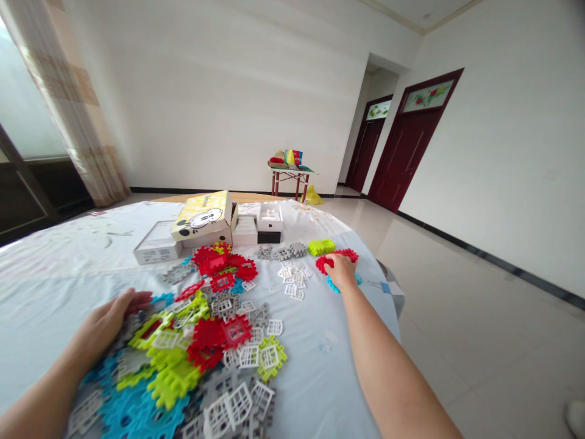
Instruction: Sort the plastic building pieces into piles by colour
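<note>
The small red stack (pixel 350 252) is sitting at the far right of the table, and the right hand (pixel 342 270) is reaching out at full arm's length and resting on top of it, fingers curling down over the pieces; whether they are actually gripping a piece cannot be told from this angle. A blue piece (pixel 331 284) is showing just under the wrist. Beside the red stack, a green stack (pixel 321 247) and a grey row (pixel 283 251) are lying in line, with a loose patch of white window pieces (pixel 294 278) in front of them; each of these groups is keeping to one colour, so that part of the sorting is judged as done. A larger red cluster (pixel 223 265) is lying near the middle, only partly separated, with grey, blue and green pieces touching it. The left hand (pixel 107 323) is lying open and flat on the edge of the mixed heap (pixel 192 347), holding nothing. That heap, with all colours overlapping, is taking up the near part of the cloth (pixel 68 262) and is judged to be the greater share left. Behind the groups, a yellow box (pixel 203 214) is leaning on white boxes (pixel 158 242)
</note>
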Demonstrator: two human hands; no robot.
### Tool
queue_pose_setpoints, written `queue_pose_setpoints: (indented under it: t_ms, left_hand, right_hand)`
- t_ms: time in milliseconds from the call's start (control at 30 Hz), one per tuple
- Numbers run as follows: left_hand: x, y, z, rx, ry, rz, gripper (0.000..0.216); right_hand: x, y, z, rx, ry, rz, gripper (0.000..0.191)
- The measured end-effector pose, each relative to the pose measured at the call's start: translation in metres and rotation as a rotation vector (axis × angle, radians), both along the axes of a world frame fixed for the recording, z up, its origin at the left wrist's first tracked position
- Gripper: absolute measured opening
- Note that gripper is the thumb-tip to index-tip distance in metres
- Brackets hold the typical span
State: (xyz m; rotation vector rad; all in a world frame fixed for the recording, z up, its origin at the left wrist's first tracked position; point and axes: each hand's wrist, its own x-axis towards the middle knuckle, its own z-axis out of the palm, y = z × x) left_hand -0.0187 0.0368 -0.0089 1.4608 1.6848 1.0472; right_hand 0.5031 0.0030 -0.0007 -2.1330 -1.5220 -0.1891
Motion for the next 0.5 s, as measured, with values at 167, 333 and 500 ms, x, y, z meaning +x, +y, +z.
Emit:
queue_pose_setpoints:
  t_ms: [167, 333, 500]
  left_hand:
    - [0.000, -0.001, 0.000, -0.005, -0.008, 0.003, 0.052]
    - [0.002, -0.002, 0.000, -0.011, -0.043, 0.007, 0.053]
    - [0.000, -0.001, -0.003, -0.012, -0.043, -0.005, 0.056]
  right_hand:
    - [-0.002, 0.000, -0.001, -0.037, -0.007, 0.000, 0.027]
    - [-0.004, -0.003, 0.002, -0.012, 0.003, -0.020, 0.027]
    - [-0.031, -0.008, 0.016, 0.146, 0.017, 0.168, 0.027]
